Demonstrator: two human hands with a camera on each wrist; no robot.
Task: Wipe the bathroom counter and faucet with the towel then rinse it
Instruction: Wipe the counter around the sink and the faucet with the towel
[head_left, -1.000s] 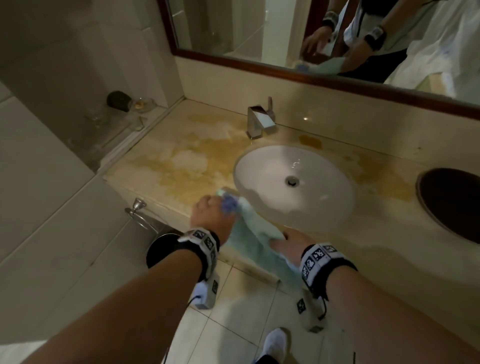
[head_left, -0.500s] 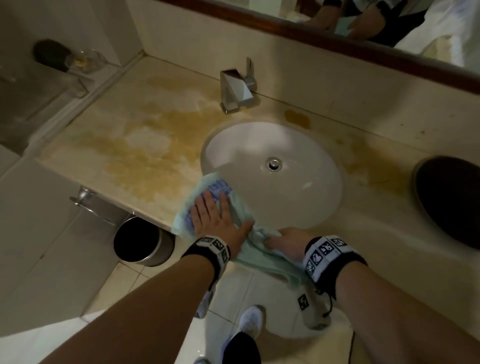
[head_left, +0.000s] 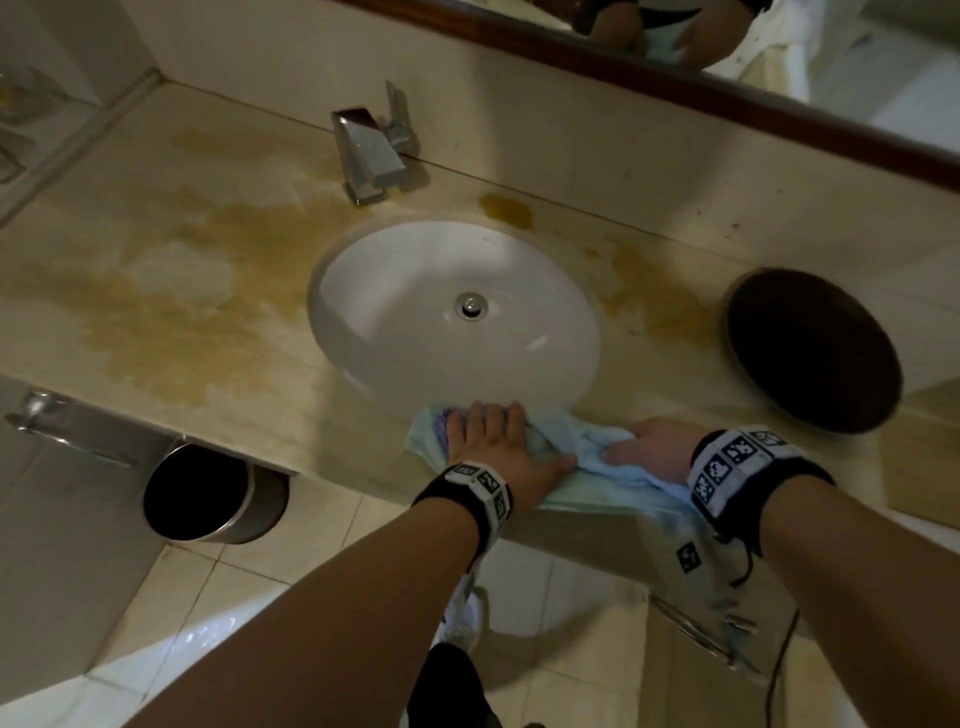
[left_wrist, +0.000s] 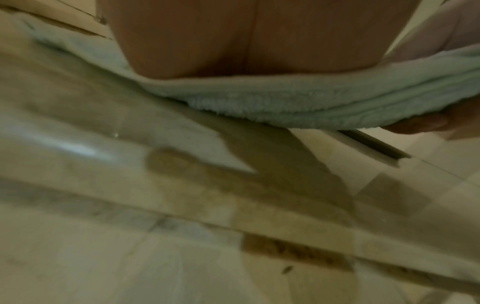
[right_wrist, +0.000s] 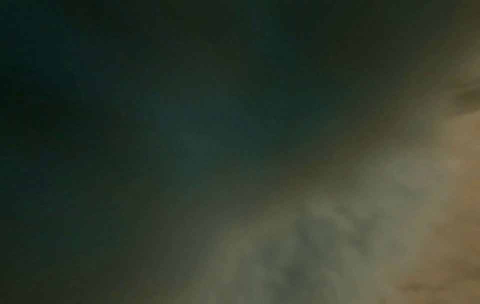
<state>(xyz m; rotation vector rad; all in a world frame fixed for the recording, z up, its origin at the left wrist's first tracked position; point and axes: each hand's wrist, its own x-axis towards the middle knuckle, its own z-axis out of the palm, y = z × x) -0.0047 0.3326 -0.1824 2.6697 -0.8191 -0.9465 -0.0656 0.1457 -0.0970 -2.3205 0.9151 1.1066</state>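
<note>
A pale green towel (head_left: 587, 447) lies on the front strip of the stained beige counter (head_left: 171, 291), just below the white oval sink (head_left: 452, 312). My left hand (head_left: 493, 431) presses flat on the towel's left part with straight fingers. My right hand (head_left: 649, 447) grips the bunched right part of the towel, fingers curled into the cloth. The chrome faucet (head_left: 371, 150) stands behind the sink, away from both hands. In the left wrist view the towel (left_wrist: 285, 102) shows folded under my palm. The right wrist view is dark and blurred.
A dark round tray (head_left: 810, 348) sits on the counter at the right. A mirror with a wooden frame (head_left: 675, 78) runs along the back wall. Below the counter's left part stand a round bin (head_left: 202, 493) and a metal holder (head_left: 57, 421).
Both hands and the towel have slid to the right along the counter's front edge, from the sink's left front to its near rim. The head view has tilted further down.
</note>
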